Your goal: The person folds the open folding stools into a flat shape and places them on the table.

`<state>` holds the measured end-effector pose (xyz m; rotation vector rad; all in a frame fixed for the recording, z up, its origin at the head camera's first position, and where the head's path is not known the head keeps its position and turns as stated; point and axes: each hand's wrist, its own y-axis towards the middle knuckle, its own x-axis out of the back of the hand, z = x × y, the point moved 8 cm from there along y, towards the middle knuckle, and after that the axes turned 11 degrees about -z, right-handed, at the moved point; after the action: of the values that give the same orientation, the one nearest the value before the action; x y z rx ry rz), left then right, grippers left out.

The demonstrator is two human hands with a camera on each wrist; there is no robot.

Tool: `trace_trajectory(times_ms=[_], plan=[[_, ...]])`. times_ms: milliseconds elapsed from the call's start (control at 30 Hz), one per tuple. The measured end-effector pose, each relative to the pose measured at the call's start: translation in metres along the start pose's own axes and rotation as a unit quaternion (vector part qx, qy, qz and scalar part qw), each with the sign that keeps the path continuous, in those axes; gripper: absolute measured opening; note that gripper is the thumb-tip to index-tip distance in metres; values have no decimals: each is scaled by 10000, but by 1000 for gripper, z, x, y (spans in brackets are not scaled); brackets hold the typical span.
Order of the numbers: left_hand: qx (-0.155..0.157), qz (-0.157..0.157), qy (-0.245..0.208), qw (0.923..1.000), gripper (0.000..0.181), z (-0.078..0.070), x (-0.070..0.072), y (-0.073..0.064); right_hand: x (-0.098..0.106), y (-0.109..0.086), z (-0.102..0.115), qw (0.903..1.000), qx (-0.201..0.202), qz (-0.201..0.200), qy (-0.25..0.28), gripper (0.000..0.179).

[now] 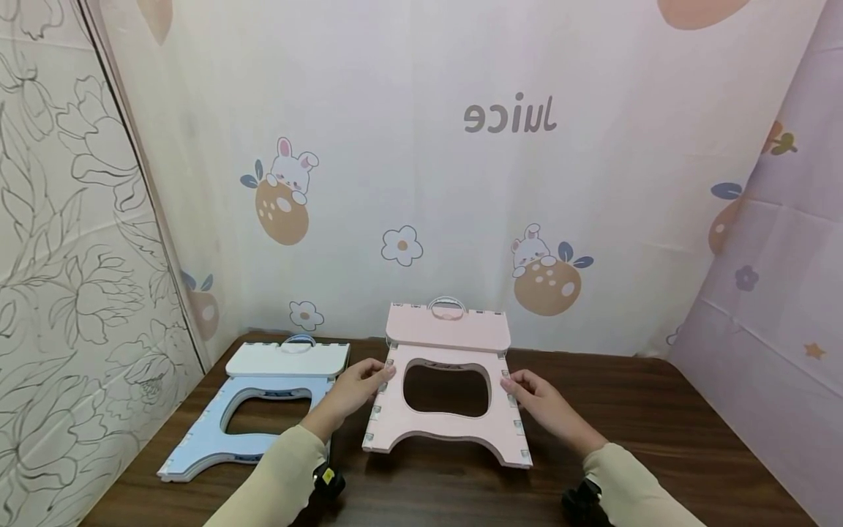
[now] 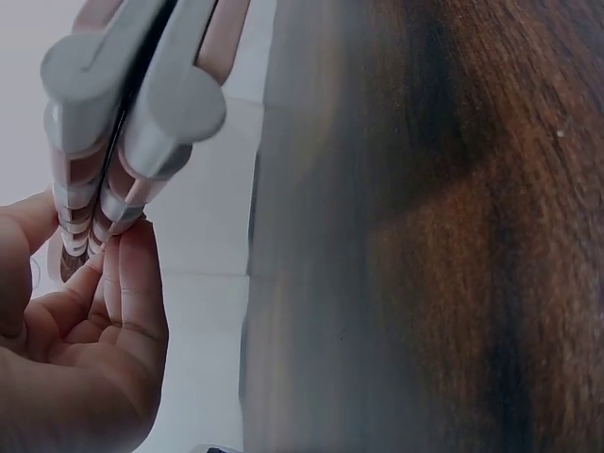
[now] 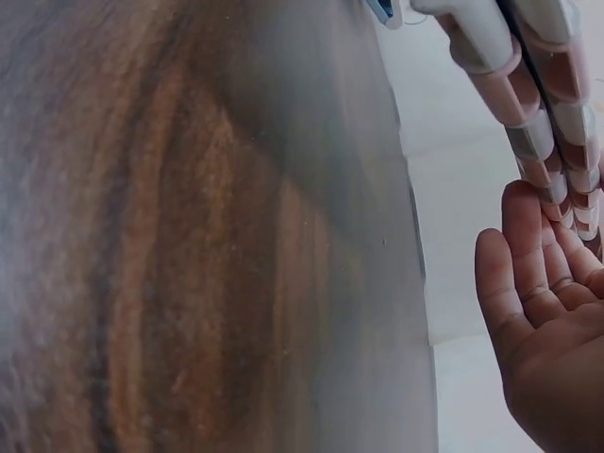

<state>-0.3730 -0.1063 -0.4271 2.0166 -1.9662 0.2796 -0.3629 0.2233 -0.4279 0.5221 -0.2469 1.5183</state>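
A pink folding stool [image 1: 448, 424], folded flat with its handle at the far end, is held above the table between both hands. My left hand [image 1: 356, 391] grips its left edge, thumb on the upper face and fingers beneath. On the opposite edge my right hand [image 1: 543, 402] pinches it the same way. The left wrist view shows the stool's hinged side [image 2: 123, 123] between thumb and fingers. In the right wrist view, fingers [image 3: 524, 255] reach under the hinged edge, and the thumb is mostly out of frame. A blue folding stool [image 1: 211, 410] lies folded to the left.
The dark wooden table [image 1: 612, 410] extends to the right and in front of the stools. Behind it hangs a printed curtain [image 1: 421, 183], with further cloth panels at both sides. The blue stool sits close to my left forearm.
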Motion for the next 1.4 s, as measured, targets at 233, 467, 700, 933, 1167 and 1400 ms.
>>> trace_trajectory(times_ms=[233, 467, 700, 933, 1167, 1400], plan=[[17, 66, 70, 10000, 49, 4, -2, 0, 0, -2, -1, 9999, 32, 67, -109, 42], [21, 137, 89, 9999, 49, 4, -4, -2, -1, -2, -5, 9998, -28, 75, -172, 42], [44, 174, 189, 9997, 51, 5, -5, -4, -2, -3, -6, 9998, -55, 204, -41, 42], [83, 234, 240, 9994, 51, 5, -4, -6, -2, -5, -5, 9997, -139, 223, -16, 43], [103, 340, 328, 9988, 53, 5, -5, -9, -1, -6, -11, 9993, -277, 143, -215, 45], [12, 457, 234, 9987, 54, 3, -8, -8, 2, -7, -12, 9991, -295, 105, -289, 45]])
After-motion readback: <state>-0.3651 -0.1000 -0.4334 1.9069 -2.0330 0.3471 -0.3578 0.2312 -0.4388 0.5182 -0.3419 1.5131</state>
